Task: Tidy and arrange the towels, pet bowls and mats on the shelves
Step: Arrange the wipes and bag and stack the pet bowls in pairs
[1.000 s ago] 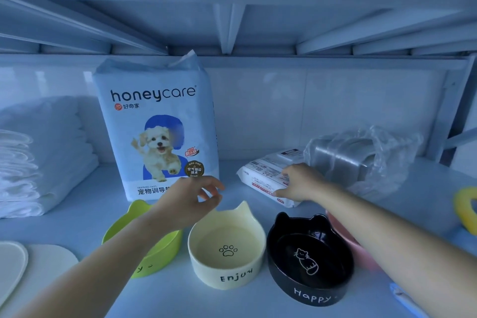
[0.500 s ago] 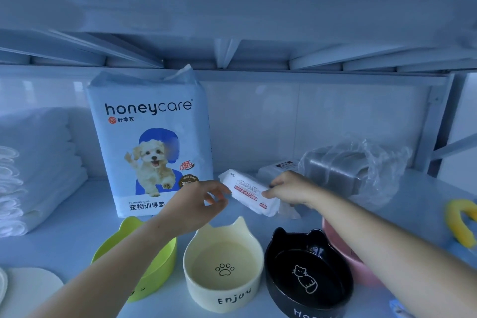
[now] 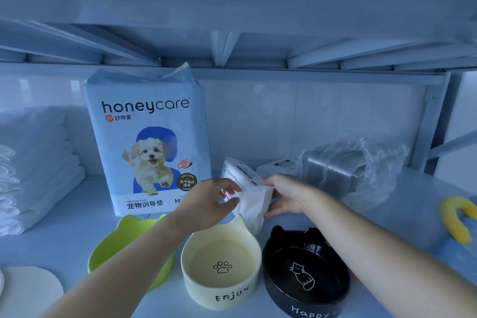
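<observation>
Two hands are closed on one small white pack (image 3: pixel 251 195), which is held just above the shelf (image 3: pixel 402 217) near its middle, behind the cream bowl (image 3: pixel 222 264) and the black bowl (image 3: pixel 305 272). The right hand (image 3: pixel 286 195) is wrapped round the pack's right end, thumb on top and fingers underneath, while the left hand (image 3: pixel 210 202) is pinched on its left edge with the fingertips. The pack is tilted, its long axis running from the back of the shelf toward the front, the lower end hanging close over the cream bowl's rim. The tall training-pad bag (image 3: pixel 148 147) is stood upright just to the left of the pack, toward the back edge, and a second flat pack (image 3: pixel 277 166) is left lying behind the right hand, beside a plastic-wrapped bundle (image 3: pixel 343 168). Folded towels (image 3: pixel 38 165) are stacked at the left end of the shelf, and a green bowl (image 3: pixel 124 240) is set in front of the bag. The gap between bag and bundle is judged the likely resting place; since the right hand carries more of the pack, the turn upright would be led by it, with the bowl rims below to be cleared.
</observation>
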A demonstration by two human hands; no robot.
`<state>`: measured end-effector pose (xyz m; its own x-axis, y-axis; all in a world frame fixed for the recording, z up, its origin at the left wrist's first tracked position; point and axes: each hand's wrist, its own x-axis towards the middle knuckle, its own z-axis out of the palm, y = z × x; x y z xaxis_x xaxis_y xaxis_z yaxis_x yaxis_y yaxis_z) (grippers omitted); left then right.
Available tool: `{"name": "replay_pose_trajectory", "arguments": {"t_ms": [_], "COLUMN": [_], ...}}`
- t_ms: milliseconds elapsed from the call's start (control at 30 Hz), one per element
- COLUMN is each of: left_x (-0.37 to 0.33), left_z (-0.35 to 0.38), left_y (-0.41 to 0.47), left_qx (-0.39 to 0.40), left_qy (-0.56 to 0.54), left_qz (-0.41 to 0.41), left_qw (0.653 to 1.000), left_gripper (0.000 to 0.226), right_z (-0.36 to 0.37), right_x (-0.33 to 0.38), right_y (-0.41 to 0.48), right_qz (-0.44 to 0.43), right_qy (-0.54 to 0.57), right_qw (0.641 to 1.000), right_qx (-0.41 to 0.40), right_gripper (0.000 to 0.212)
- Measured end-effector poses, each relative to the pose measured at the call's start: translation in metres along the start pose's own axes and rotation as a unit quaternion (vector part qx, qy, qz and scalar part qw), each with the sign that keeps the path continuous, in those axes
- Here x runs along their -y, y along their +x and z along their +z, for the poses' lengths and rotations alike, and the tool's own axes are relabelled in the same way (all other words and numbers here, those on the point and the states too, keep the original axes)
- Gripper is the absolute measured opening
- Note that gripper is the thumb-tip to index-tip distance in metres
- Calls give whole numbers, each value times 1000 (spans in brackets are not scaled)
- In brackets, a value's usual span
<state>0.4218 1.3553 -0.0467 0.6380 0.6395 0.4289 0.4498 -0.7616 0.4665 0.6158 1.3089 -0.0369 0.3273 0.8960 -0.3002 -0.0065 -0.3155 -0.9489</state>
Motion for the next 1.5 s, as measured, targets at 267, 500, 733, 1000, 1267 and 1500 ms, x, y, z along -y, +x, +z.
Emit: {"name": "replay_pose_trajectory", "arguments": {"t_ms": [267,500,733,1000,1267,1500], "left_x": [2,6,6,17,25,25], "left_z": [13,14,14,8,22,30], "left_y": [10,11,20,28,37,59], "left_qx": [38,79,81,75,87,147], "left_qy": [36,-19,-8,13,43,110], "left_qz": [-46,-55,-58,-54,-15,12], "left_qw": [998,995,995,996,995,983], "left_gripper": [40,34,32,32,34,46], "right_z": [18,11,7,7,-8,-17], "right_x": [2,12,11,-1,-3,4], "right_y": [0,-3,15,32,44,56], "right_qz": [-32,-172,-118,-43,-183,-163], "right_qy": [-5,-315,-197,-142,-471,-497], "right_qw": [999,925,966,987,853,845], "right_qx": [-35,-127,-114,-64,-134,-113], "right_gripper": [22,29,15,25,36,29]}}
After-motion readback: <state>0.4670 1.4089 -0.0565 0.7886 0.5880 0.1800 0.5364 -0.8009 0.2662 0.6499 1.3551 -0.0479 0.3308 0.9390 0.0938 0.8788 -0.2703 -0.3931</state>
